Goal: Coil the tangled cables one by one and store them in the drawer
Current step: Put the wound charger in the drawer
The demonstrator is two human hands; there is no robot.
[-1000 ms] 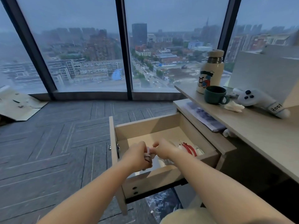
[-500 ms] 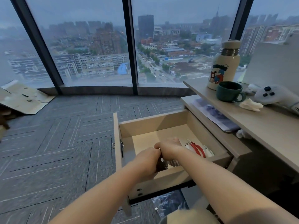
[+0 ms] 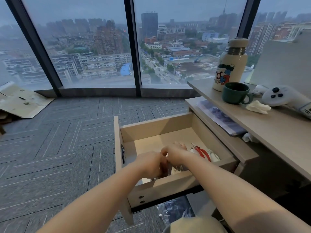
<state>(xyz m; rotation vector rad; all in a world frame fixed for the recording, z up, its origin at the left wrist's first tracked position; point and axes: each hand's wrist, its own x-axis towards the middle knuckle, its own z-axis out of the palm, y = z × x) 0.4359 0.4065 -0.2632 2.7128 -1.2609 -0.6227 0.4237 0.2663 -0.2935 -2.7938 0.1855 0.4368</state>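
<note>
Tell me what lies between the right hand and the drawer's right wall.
In the head view, red and white cables lie there, inside the drawer, beside the right hand.

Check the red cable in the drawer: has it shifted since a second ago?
No. The red cable still lies at the end of the drawer nearest the desk; only the camera view shifted.

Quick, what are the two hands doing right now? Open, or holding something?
Left hand: fingers curled round a dark cable.
Right hand: meets the left at the cable; whether it grips cannot be told.
</note>
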